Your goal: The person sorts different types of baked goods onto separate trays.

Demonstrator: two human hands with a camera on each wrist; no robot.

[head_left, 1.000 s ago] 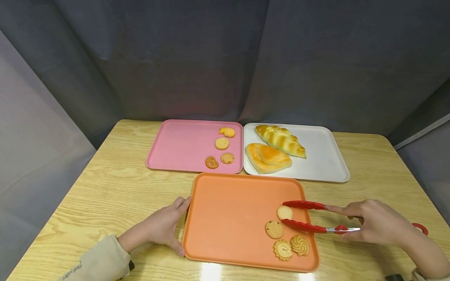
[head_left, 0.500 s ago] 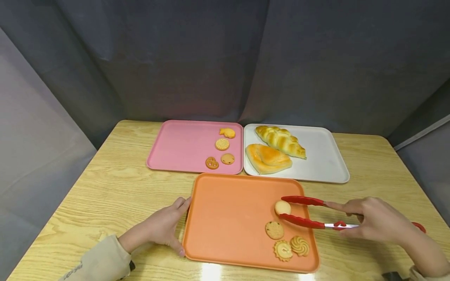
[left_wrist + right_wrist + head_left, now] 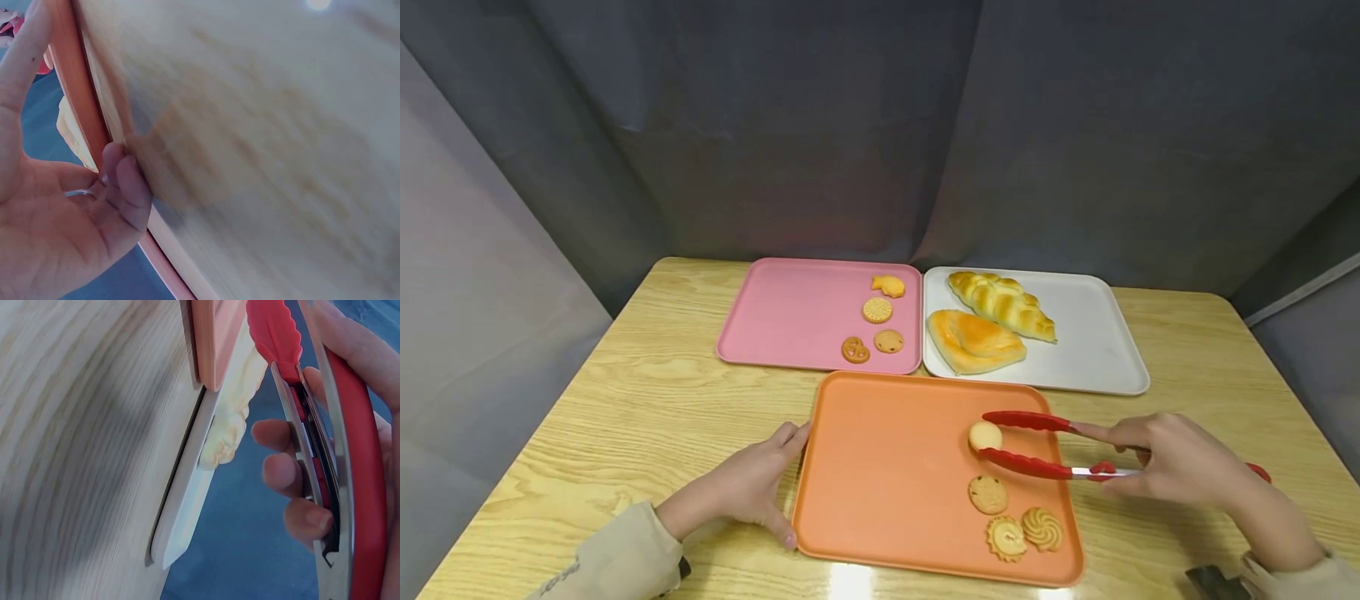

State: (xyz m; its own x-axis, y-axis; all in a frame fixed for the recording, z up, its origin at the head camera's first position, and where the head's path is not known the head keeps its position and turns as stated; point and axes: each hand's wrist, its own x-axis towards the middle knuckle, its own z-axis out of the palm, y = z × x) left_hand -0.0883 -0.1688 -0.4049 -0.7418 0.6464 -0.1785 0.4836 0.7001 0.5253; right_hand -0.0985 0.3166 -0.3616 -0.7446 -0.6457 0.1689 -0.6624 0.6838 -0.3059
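My right hand (image 3: 1180, 458) grips red-tipped metal tongs (image 3: 359, 475), with fingers curled round the handles in the right wrist view. Between the tong tips is a round plain cookie (image 3: 985, 437), over the right part of the orange tray (image 3: 887, 467). Whether it is lifted off the tray I cannot tell. My left hand (image 3: 748, 483) rests along the tray's left edge, thumb near the front corner and fingers further back, spread apart. Near the tongs on the tray lie a chocolate-chip cookie (image 3: 988, 495), a scalloped cookie (image 3: 1005, 538) and a swirl cookie (image 3: 1042, 529).
Behind the orange tray stand a pink tray (image 3: 790, 312) with several cookies, including a pretzel cookie (image 3: 855, 350), and a white tray (image 3: 1090, 333). The white tray bears a braided bread (image 3: 1002, 304) and a folded pastry (image 3: 976, 342). A dark curtain (image 3: 805, 125) hangs behind the table.
The tongs and my right hand have moved left and slightly back, and the plain cookie has moved with them, away from the tray's right side. My left hand stays in place.
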